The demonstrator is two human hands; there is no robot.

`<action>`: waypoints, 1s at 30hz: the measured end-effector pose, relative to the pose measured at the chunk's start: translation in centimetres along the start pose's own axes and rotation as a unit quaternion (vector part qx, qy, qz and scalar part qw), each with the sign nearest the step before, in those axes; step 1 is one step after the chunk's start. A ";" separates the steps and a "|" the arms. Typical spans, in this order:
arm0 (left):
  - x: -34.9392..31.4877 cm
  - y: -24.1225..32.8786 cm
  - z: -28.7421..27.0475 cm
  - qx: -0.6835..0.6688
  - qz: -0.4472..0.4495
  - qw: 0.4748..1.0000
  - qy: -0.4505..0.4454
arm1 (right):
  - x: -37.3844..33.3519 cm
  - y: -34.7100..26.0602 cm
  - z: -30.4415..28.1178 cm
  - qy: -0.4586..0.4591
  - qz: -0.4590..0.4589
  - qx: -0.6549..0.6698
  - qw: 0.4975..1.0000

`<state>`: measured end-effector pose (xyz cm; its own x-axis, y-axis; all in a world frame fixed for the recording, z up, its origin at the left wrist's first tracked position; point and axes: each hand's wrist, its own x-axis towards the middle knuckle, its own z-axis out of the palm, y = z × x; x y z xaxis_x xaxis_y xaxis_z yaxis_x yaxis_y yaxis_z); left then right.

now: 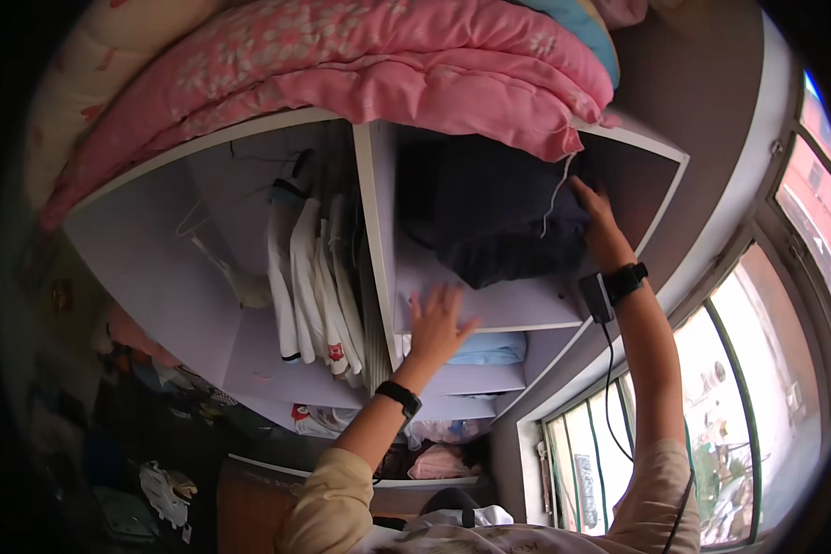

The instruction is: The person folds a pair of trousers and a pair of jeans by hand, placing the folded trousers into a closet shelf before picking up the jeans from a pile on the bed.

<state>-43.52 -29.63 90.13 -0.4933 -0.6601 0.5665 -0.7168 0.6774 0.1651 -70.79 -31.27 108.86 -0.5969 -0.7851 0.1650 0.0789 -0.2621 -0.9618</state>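
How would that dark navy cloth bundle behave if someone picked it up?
The dark navy cloth bundle is likely floppy, judging by its wrinkled lower edge. Its thick bulk may give it some weight, and its broad, slumped shape probably won't roll.

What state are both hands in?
Left hand: open, fingers spread, nothing held.
Right hand: at the dark navy soft fabric bundle; grip can't be told.
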 end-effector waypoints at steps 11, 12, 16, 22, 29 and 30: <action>1.5 -1.6 0.5 0.063 0.162 0.979 -0.106 | 14.5 3.4 5.4 -0.078 -0.124 0.029 0.989; 1.5 -1.7 0.3 0.068 0.166 0.977 -0.114 | 16.0 4.4 6.7 -0.079 -0.126 0.031 0.988; 1.4 -1.9 0.5 0.065 0.154 0.977 -0.133 | 20.9 8.6 10.4 -0.074 -0.117 0.016 0.990; 1.7 -1.6 0.2 0.031 0.132 0.973 -0.185 | 24.6 17.1 11.6 -0.044 -0.060 -0.027 0.997; 1.5 -1.6 -0.2 0.023 0.135 0.971 -0.196 | 26.4 16.9 12.7 0.002 -0.053 -0.225 0.973; 1.6 -1.5 0.0 0.030 0.134 0.972 -0.191 | 26.2 17.2 12.5 0.019 -0.056 -0.267 0.962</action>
<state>-43.21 -31.69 90.82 -0.8056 -0.5420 0.2392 -0.5582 0.8297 -0.0003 -75.12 -63.36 99.35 -0.6067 -0.7457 0.2754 -0.4028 -0.0103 -0.9152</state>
